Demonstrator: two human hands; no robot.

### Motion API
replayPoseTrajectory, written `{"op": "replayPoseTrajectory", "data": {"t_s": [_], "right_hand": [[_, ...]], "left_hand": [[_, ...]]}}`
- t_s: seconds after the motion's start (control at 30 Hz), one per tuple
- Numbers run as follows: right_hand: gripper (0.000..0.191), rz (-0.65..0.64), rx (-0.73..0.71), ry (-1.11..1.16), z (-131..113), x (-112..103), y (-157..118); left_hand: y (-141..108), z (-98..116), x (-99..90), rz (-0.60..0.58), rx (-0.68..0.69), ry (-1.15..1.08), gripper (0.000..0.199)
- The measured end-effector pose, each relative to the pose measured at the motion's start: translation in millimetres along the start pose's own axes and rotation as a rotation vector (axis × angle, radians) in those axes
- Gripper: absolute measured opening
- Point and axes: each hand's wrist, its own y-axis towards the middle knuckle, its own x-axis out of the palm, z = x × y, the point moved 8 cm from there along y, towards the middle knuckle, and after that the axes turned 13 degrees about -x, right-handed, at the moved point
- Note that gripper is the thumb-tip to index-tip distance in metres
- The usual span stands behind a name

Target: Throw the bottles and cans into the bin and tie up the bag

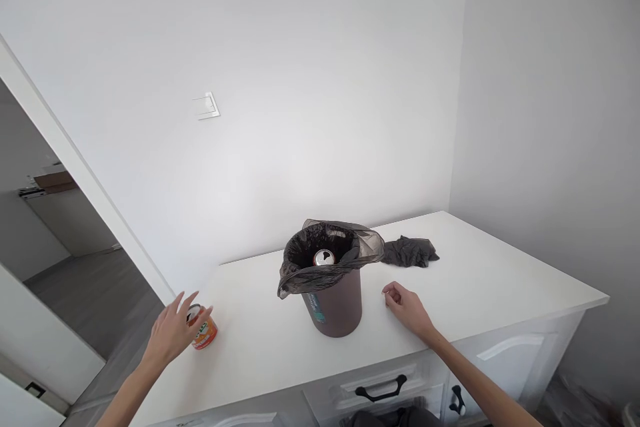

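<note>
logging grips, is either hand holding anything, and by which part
Nothing appears held: left hand spread open by the orange can, right hand loosely curled.

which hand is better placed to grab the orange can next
Probably the left hand: its spread fingers are right by the orange can. The right hand is curled on the other side of the bin.

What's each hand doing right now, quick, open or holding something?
Left hand: open, spread at the orange can; contact can't be told.
Right hand: loosely closed beside the bin, nothing visible in it.
</note>
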Motion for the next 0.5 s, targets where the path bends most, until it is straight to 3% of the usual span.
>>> {"op": "replayPoseTrajectory", "data": {"t_s": [0.1, 0.27, 0.37, 0.5], "right_hand": [[0.016, 0.001, -0.007, -0.015, 1, 2, -1], [0.017, -0.007, -0.007, -0.034, 6, 6, -4], [0.017, -0.004, -0.007, -0.042, 10, 7, -5], [0.019, -0.009, -0.013, -0.049, 19, 9, -4]], "left_hand": [[-8, -26, 25.6, -0.198, -0.067, -0.018, 0.072], [-29, -20, 23.7, -0.227, -0.065, -0.061, 0.059], [-41, 1, 1.4, -0.168, -0.042, -0.115, 0.051], [-61, 54, -58.8, 0.019, 0.023, -0.373, 0.06]]}}
